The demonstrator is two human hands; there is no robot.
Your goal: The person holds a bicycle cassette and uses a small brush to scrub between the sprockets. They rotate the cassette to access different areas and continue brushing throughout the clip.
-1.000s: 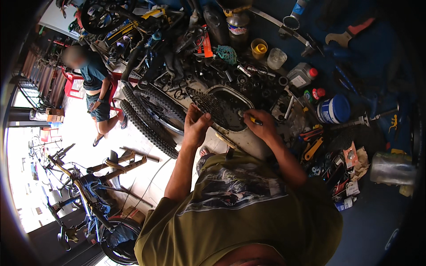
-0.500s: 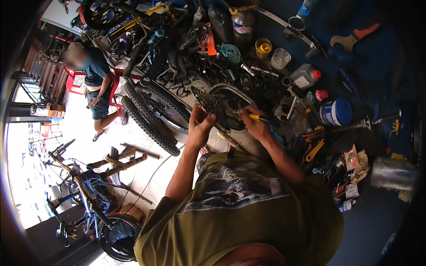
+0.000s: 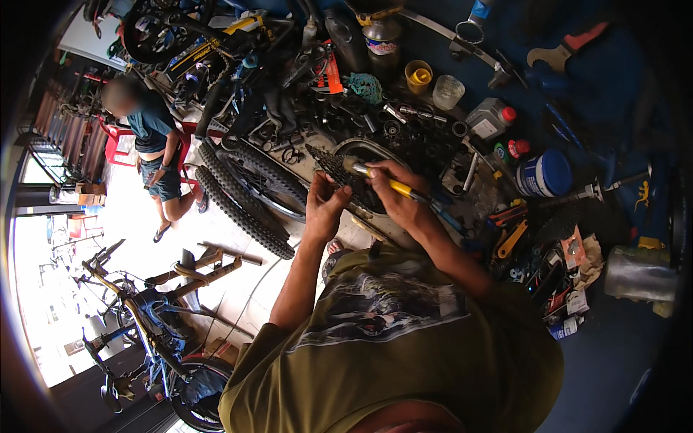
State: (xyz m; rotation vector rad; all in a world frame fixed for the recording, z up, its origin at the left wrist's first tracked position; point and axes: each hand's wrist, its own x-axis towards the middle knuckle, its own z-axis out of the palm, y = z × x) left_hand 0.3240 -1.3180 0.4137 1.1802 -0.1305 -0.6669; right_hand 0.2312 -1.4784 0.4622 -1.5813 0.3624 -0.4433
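Note:
My left hand (image 3: 326, 208) is closed on the edge of a dark bicycle cassette (image 3: 325, 160), holding it tilted with its toothed sprockets toward the right. In my right hand (image 3: 401, 209) is a paintbrush with a yellow handle (image 3: 402, 189) and a metal collar. The brush's bristle end meets the face of the cassette. Under both hands lies an oval basin with a pale rim (image 3: 386, 152), its inside dark and partly hidden by my right hand and the cassette.
Bike tyres (image 3: 242, 198) lean left of the basin. Sockets and small parts (image 3: 393, 128) crowd the bench beyond. To the right stand a grey bottle (image 3: 491, 119), a blue-lidded tub (image 3: 545, 176) and tools. A person (image 3: 155, 137) is by a red chair; a bike frame (image 3: 144, 314) stands lower left.
My right hand has moved the brush left, from over the basin onto the cassette. My left hand keeps its hold on the cassette. The whole view has shifted slightly.

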